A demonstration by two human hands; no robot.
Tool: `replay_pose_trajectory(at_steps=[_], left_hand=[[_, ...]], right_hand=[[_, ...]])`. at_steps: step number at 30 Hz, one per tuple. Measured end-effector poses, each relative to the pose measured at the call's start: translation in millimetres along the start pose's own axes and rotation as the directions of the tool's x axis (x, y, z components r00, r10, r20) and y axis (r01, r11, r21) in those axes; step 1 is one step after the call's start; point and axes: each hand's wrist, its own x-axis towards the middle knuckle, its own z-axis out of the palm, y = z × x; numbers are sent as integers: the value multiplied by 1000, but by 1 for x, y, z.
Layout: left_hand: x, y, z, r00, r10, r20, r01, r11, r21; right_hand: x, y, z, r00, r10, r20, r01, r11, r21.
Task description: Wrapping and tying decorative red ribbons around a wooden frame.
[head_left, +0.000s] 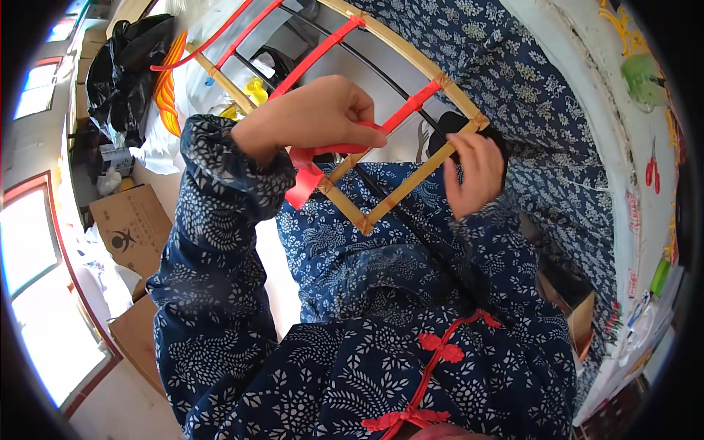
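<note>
A long frame of pale bamboo strips (415, 185), tied at the joints, slants across my lap. A black rod (372, 67) runs lengthwise through it, and red strips wrap some crosspieces. My left hand (319, 116) is closed in a pinch on a red ribbon (306, 180) beside the frame's near end. The ribbon's wider part hangs below the wrist, and the palm is turned away. At the frame's right corner, my right hand (477, 170) curls its fingertips over the bamboo edge, thumb apart below. Part of its grip is hidden.
A white table (614, 242) along the right bears red-handled scissors (653, 172) and a green container (644, 81). Blue patterned cloth (546, 125) hangs beside it. On the left are a black plastic bag (126, 73) and a cardboard box (130, 226).
</note>
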Motion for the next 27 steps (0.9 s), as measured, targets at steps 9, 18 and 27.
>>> replay_pose_trajectory(at_steps=[9,18,27], left_hand=[[-69,10,-19,989,-127,70,141,955,-260],[-86,-162,-63,824,-491,-282,553,804,216],[52,-85,47,899,260,-353,-251,965,73]], right_hand=[[-14,-4,66,938,-56,343,-28,971,237],[-8,-21,70,905,-118,408,15,969,246],[0,-22,71,890,-78,450,-18,978,206]])
